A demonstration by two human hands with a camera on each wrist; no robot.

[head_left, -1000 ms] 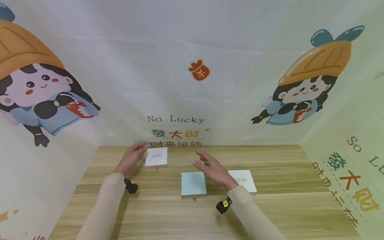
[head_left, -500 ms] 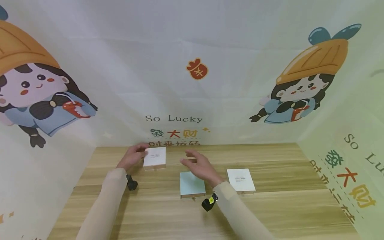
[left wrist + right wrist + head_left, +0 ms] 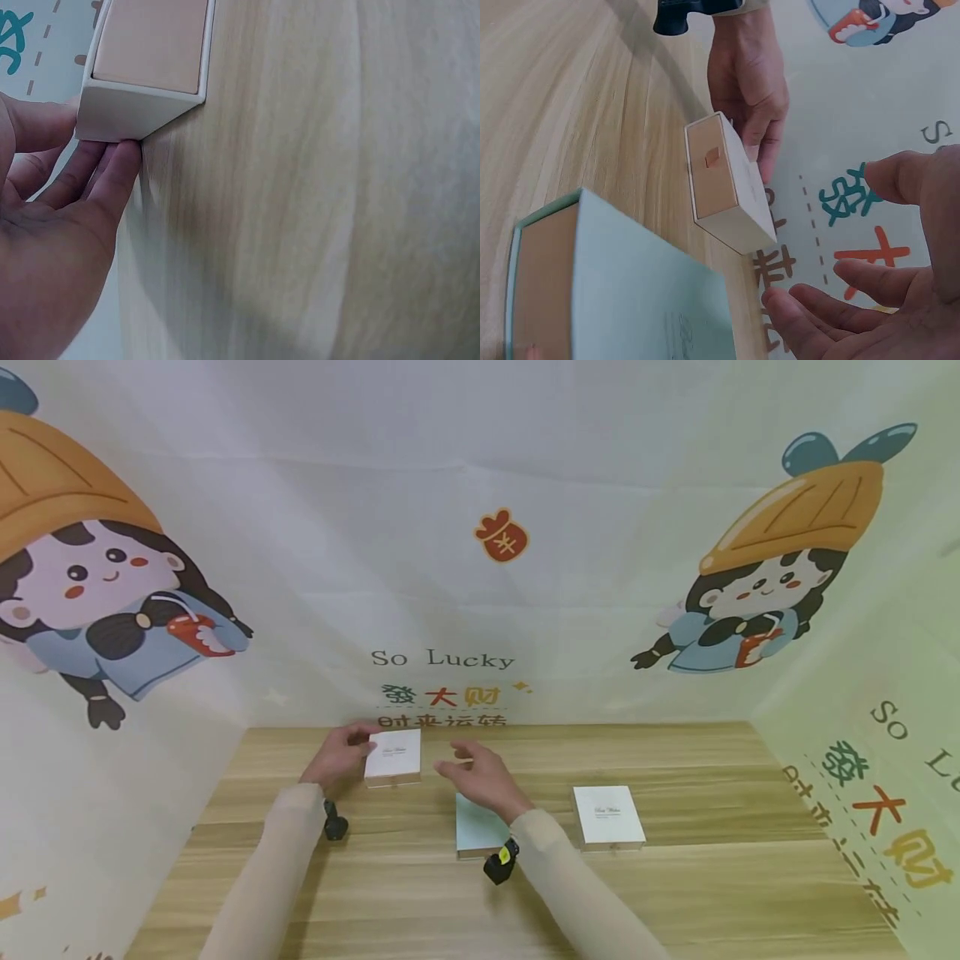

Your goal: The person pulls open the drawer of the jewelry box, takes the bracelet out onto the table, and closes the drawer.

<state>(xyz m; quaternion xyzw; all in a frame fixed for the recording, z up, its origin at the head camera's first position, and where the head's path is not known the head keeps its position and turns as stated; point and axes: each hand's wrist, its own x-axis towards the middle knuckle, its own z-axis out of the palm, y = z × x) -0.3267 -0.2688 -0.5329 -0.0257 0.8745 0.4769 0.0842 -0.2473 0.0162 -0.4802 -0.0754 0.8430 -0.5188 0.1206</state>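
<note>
My left hand is at the left side of a white gift box with a brown front, lying near the back of the table. In the left wrist view, thumb and bent fingers pinch the end of that white box. My right hand hovers to its right, holding nothing, fingers spread apart and pointing toward it. Under the right wrist lies a light blue box, partly covered by hand and wrist camera. The right wrist view shows the blue box up close and a small tab on the white box's front.
A second white box with printed lettering lies to the right of the blue one. The wood-grain table ends at a printed cloth backdrop, which also rises on both sides.
My left hand has come against the left side of the far white box, its thumb now on it. The right hand has moved left, passing over the blue box toward the same white box.
</note>
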